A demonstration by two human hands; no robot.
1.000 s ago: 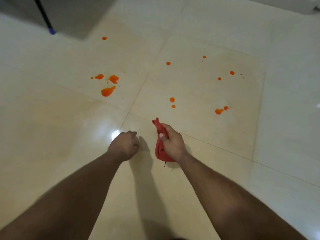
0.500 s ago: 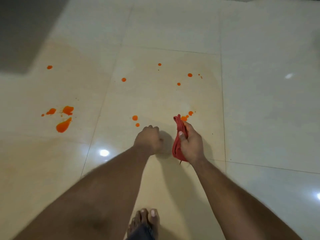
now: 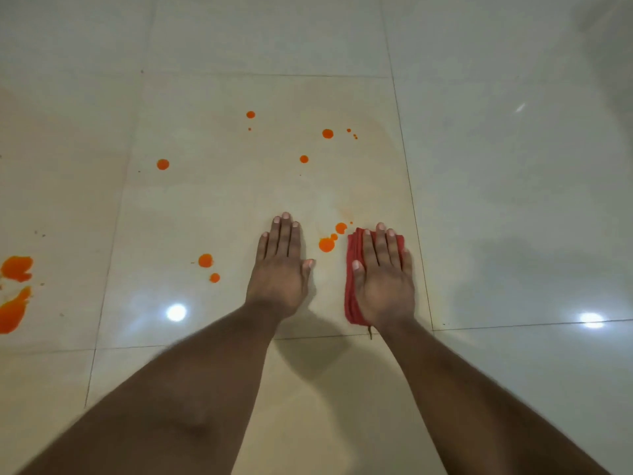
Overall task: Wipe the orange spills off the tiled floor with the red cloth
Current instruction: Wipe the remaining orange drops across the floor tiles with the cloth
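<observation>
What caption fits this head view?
Right hand presses a folded red cloth flat beside orange spills on the glossy cream tiled floor; left hand rests flat on the tile.

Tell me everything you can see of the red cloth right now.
The red cloth is a soft, folded fabric bunched into a long pad lying flat on the tiled floor. The right hand presses on it with straight fingers, covering most of it. A loose thread trails from its near end. Orange drops lie just to its left.
</observation>
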